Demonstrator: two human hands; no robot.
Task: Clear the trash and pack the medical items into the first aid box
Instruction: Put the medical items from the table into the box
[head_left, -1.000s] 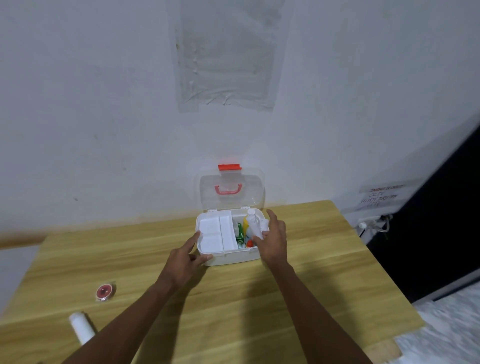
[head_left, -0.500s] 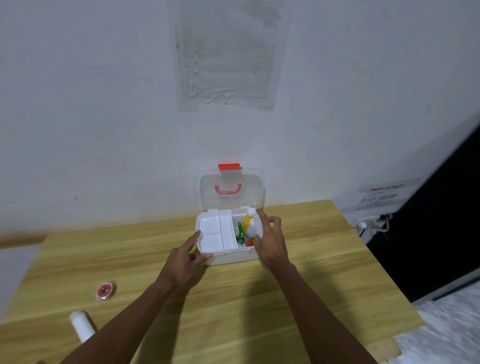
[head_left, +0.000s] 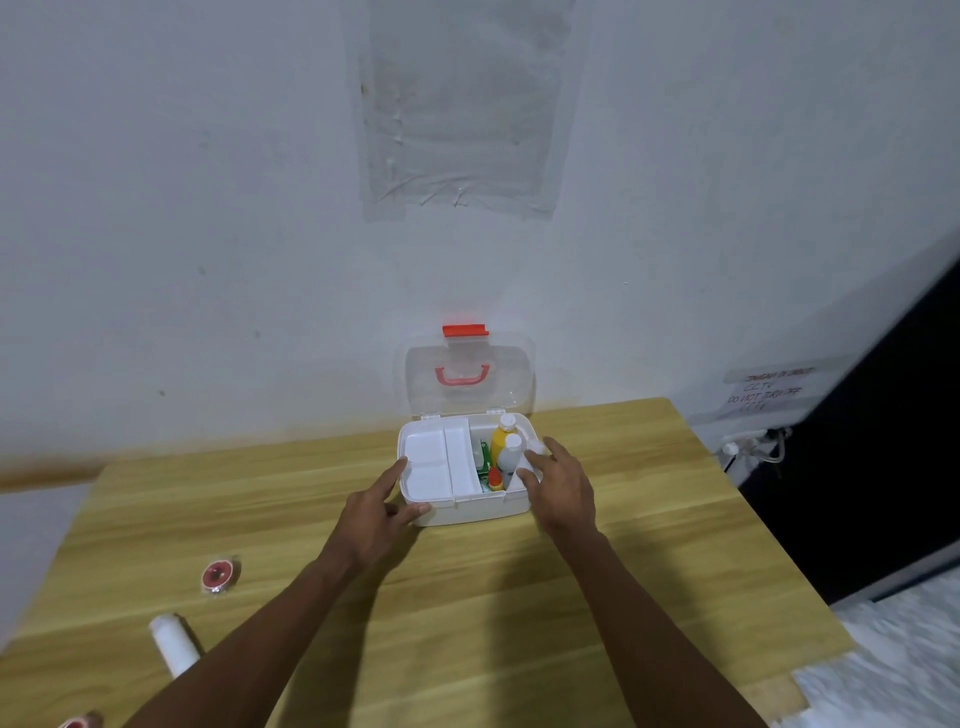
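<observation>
With the white bottle (head_left: 510, 457) stood in the right part of the first aid box (head_left: 457, 512) and the right hand (head_left: 563, 491) spread loose beside it, the box should be held steady by the straight-fingered left hand (head_left: 371, 525).

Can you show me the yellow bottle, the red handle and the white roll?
yellow bottle (head_left: 500, 442), head view, on its yellow body.
red handle (head_left: 461, 382), head view, on its bottom bar.
white roll (head_left: 174, 644), head view, on its side.
</observation>
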